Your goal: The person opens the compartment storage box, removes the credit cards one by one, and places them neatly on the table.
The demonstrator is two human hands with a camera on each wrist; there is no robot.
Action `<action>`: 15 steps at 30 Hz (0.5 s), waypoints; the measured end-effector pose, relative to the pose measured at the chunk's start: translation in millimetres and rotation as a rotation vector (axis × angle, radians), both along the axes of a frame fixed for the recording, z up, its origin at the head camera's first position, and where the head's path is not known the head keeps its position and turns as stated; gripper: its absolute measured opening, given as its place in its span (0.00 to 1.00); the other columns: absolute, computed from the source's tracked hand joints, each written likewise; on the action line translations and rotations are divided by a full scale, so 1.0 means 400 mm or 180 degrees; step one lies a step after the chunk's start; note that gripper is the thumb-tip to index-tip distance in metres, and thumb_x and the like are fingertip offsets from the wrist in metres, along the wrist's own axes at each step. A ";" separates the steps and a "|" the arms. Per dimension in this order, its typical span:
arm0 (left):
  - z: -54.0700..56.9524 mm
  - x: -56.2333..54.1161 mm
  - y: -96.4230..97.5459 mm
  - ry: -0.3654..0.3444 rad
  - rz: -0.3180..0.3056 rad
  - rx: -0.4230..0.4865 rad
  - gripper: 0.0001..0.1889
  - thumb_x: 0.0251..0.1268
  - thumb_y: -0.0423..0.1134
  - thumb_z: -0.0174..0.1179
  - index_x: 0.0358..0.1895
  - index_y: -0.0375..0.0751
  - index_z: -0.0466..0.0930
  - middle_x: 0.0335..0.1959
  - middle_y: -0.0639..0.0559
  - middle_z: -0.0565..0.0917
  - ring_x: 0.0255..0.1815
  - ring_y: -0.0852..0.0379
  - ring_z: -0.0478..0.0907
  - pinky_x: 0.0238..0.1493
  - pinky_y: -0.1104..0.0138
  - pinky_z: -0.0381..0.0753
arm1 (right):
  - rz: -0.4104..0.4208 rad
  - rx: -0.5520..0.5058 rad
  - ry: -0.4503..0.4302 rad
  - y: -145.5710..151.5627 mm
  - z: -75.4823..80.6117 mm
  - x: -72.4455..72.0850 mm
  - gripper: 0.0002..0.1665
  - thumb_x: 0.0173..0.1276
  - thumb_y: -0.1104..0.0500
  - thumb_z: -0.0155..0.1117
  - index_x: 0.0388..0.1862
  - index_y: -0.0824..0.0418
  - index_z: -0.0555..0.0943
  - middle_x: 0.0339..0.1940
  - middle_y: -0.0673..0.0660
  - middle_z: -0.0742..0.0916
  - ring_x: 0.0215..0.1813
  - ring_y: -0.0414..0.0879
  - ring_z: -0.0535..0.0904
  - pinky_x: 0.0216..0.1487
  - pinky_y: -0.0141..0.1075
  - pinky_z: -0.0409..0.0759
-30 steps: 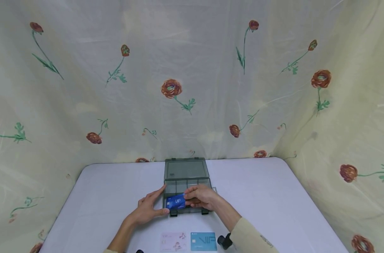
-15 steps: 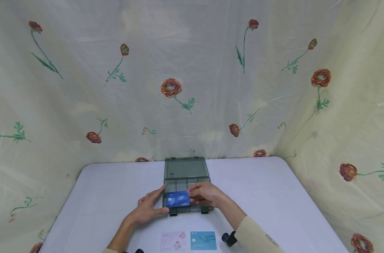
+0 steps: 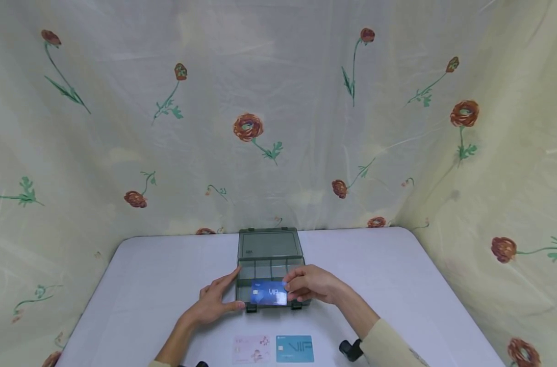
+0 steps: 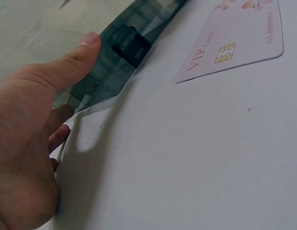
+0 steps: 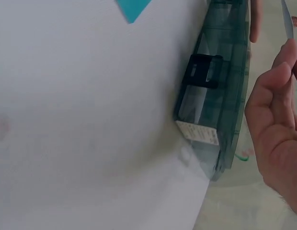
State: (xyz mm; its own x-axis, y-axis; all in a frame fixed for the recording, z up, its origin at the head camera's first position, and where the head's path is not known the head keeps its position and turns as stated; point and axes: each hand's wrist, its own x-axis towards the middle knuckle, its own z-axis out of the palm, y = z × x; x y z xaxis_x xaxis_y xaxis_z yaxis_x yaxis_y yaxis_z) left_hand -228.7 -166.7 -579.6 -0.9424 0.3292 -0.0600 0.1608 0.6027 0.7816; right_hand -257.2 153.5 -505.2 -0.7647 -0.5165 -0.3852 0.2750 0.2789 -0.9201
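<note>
A blue VIP card (image 3: 268, 293) is pinched at its right edge by my right hand (image 3: 314, 284). It stands above the front part of a dark, see-through plastic box (image 3: 270, 244) with divided compartments and its lid swung back. The right wrist view shows thumb and fingertips (image 5: 286, 62) closed on the card's thin edge, above the box (image 5: 201, 100). My left hand (image 3: 216, 304) spreads thumb and straight fingers against the box's left side and front left corner. In the left wrist view, the thumb (image 4: 74, 62) lies near the black latch (image 4: 131, 44).
A pink VIP card (image 3: 251, 349) and a teal VIP card (image 3: 295, 349) lie side by side on the white table (image 3: 168, 265), in front of the box. Behind the table hangs a flowered curtain (image 3: 278, 178). A black wrist camera (image 3: 351, 350) sits at the right sleeve.
The blue card has come up from the box's front compartment and shifted right, along with my right hand. My left hand has stayed at the box.
</note>
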 end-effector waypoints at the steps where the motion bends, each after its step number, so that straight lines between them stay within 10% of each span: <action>1: 0.000 0.001 0.000 0.0005 0.0006 0.0001 0.50 0.59 0.60 0.69 0.81 0.62 0.50 0.80 0.48 0.60 0.79 0.40 0.53 0.72 0.37 0.41 | 0.0030 -0.0002 -0.0025 0.005 -0.001 0.003 0.15 0.68 0.60 0.69 0.49 0.67 0.82 0.36 0.58 0.88 0.34 0.46 0.87 0.36 0.34 0.84; 15: 0.002 0.007 0.002 0.0071 0.0002 0.0003 0.49 0.60 0.58 0.69 0.81 0.60 0.51 0.79 0.47 0.61 0.78 0.40 0.54 0.70 0.37 0.43 | 0.0334 0.0065 -0.0326 0.076 -0.029 0.030 0.14 0.66 0.60 0.70 0.47 0.68 0.82 0.37 0.62 0.90 0.33 0.45 0.89 0.33 0.31 0.84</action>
State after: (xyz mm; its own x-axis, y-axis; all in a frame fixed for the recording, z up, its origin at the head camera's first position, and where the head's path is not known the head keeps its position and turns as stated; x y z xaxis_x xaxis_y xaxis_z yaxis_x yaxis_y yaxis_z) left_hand -226.0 -165.8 -578.8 -0.9436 0.3288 -0.0388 0.1778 0.6020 0.7784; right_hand -245.0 183.9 -517.0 -0.6630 -0.5829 -0.4696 0.3354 0.3295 -0.8826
